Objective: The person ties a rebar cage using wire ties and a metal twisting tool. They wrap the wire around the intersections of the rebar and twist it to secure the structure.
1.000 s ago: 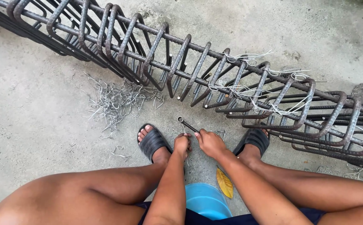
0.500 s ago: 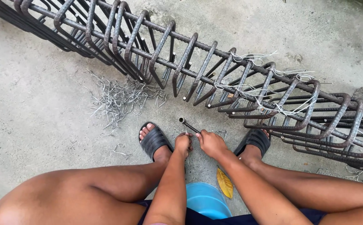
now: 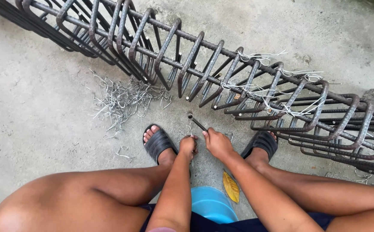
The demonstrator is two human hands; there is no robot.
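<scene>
A long cage of steel rebar with bent stirrups (image 3: 221,73) lies across the concrete floor in front of me. My right hand (image 3: 216,144) grips a dark metal hook tool (image 3: 196,122) whose tip points towards the cage. Just left of it, my left hand (image 3: 187,146) pinches thin pieces of tie wire (image 3: 189,128) close to the tool's tip. Both hands hover low over the floor between my feet in black sandals (image 3: 159,144). Pale tie wire (image 3: 277,75) is wound on several stirrups to the right.
A heap of short bent wire pieces (image 3: 120,101) lies on the floor at left. I sit on a blue stool (image 3: 212,204); a yellow leaf (image 3: 230,187) lies beside it. My bare knees fill the lower corners. More stirrups (image 3: 358,141) stack at right.
The view has shifted slightly, so the cage sits a little further right. My hands stay together between my feet with the tool and wire, barely moved.
</scene>
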